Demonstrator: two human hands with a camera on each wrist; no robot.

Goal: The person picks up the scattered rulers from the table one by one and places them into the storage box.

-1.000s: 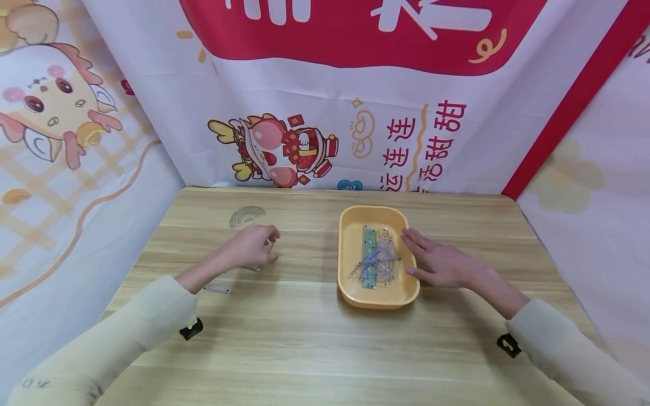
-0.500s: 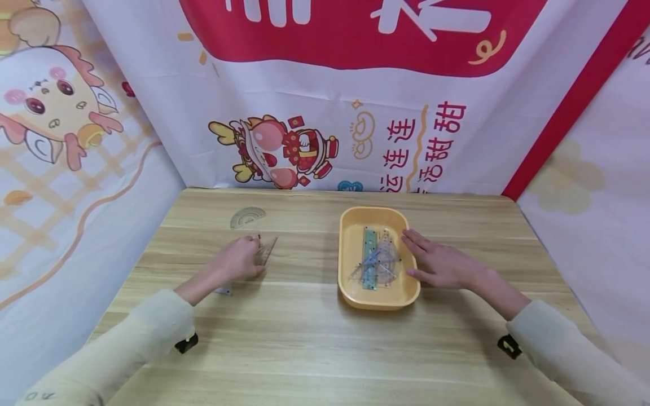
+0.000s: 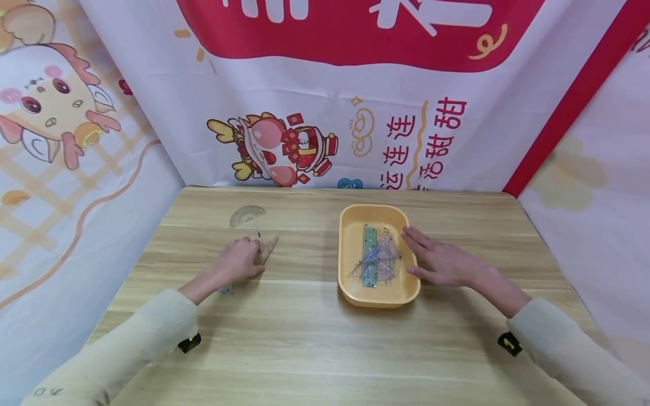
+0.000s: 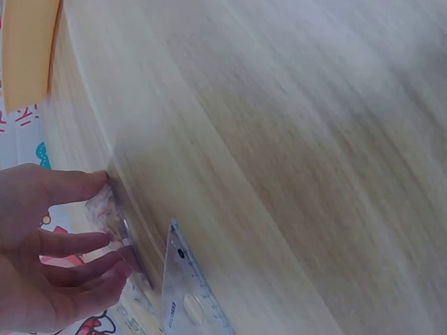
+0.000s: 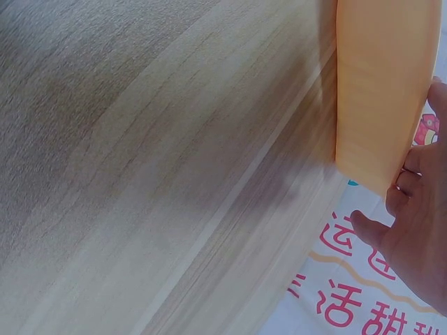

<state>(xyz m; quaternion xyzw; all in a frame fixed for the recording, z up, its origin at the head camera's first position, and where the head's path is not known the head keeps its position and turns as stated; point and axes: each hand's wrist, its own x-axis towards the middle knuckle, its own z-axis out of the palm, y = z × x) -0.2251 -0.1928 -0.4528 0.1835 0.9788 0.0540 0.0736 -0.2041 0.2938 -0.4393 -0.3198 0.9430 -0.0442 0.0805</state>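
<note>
My left hand point(image 3: 238, 260) pinches a clear set square point(image 3: 266, 251) between thumb and fingers, low over the table; in the left wrist view the set square point(image 4: 105, 209) stands tilted. A second clear set square point(image 4: 187, 293) lies flat nearby, mostly hidden by my left wrist in the head view. Beyond the left hand is a clear protractor point(image 3: 247, 215). With fairly straight fingers, my right hand point(image 3: 444, 263) touches the right rim of a yellow plastic tub point(image 3: 350, 285). A green ruler point(image 3: 369, 254) and clear drawing tools point(image 3: 388, 260) overlap inside it.
Everything stands on a wood-grain table point(image 3: 315, 349). A printed cloth point(image 3: 325, 79) hangs at its back edge, with more cloth along both sides. The tub's outer wall point(image 5: 380, 91) rises beside the right hand.
My left hand has moved slightly left and down and now holds the set square, whose tip shows beyond the fingers. The right hand stays at the tub's rim.
</note>
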